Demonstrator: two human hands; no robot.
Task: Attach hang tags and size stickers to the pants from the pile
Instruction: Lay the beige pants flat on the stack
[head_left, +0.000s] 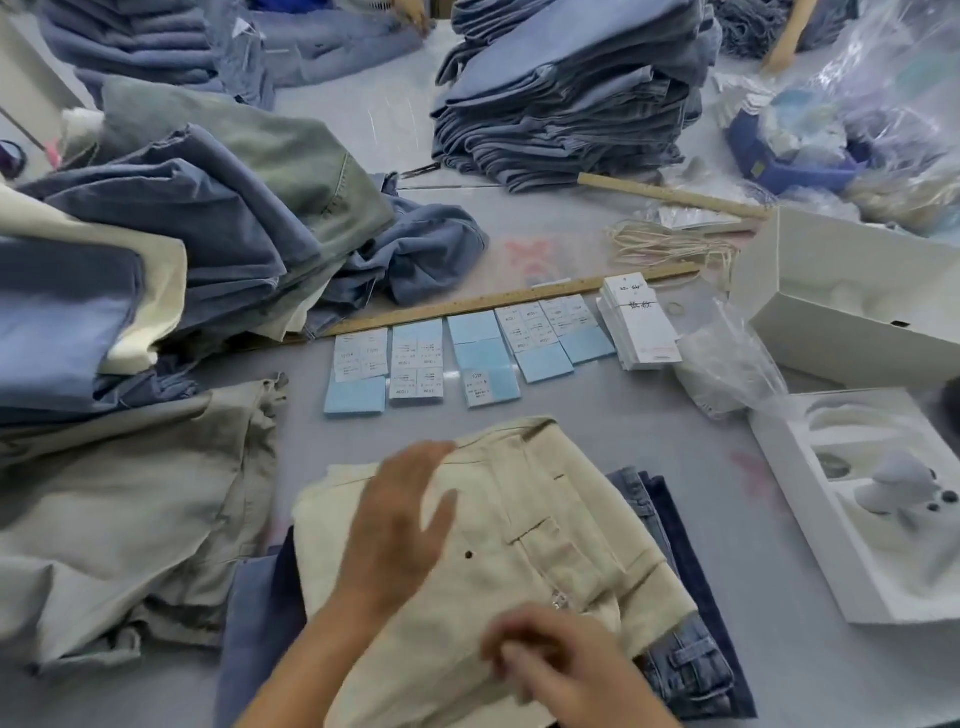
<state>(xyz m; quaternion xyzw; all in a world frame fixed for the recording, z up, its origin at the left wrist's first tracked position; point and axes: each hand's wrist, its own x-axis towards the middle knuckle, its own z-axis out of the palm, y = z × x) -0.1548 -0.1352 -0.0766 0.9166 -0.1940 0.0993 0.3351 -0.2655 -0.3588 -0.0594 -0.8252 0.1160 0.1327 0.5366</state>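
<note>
Seemingly smoothing the folded cream cotton pants (519, 525) with both hands, left (400, 525) released flat, right (566, 670) blurred beyond telling, the person next needs a white size sticker (415, 364).

Print on sticker sheets (417, 367) and hang tags (638, 320), too blurred for reading.

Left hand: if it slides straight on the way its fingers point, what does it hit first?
Likely the cream pants' waistband edge just past the left hand, then bare table, then the sticker sheets. Depth is unclear, and the hand is blurred.
</note>
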